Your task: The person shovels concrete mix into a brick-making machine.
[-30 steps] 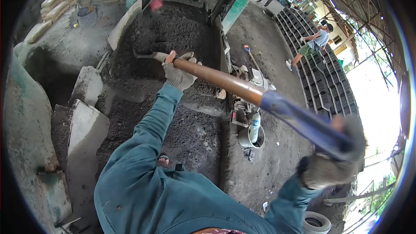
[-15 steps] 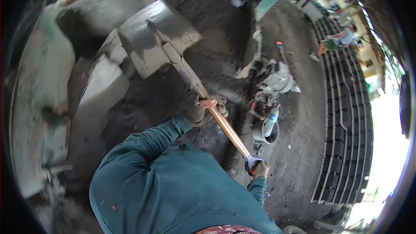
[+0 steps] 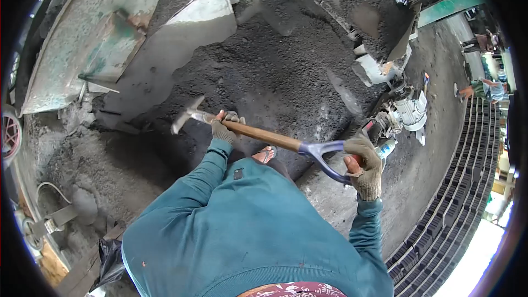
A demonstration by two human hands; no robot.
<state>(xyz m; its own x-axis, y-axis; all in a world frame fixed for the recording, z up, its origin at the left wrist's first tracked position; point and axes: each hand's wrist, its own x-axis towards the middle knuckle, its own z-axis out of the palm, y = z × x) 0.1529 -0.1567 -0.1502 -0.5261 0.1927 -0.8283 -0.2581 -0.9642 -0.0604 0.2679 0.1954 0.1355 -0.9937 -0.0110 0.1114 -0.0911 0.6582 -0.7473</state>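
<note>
A shovel [image 3: 268,136] with a wooden shaft and a blue D-shaped handle lies across the front of my body. My left hand [image 3: 224,127], in a worn knit glove with bare fingertips showing, is wrapped round the shaft near the blade. Around the grip of the D-handle my gloved right hand [image 3: 363,166] is closed. The metal blade [image 3: 188,114] points left and shows almost edge-on, above the dark ground. Loose dark granular material [image 3: 253,71] spreads in front of me, beyond the shovel.
Broken concrete slabs [image 3: 203,27] and a worn greenish panel [image 3: 99,38] stand at the left. On the right are an electric motor [image 3: 411,111], a bottle [image 3: 386,147] and long rows of dark blocks [image 3: 440,220]. Other people are partly visible at upper right.
The shovel blade has swung down and left, from broad face to nearly edge-on. My right hand has come up with the handle. The camera view has turned and now shows more ground at left.
</note>
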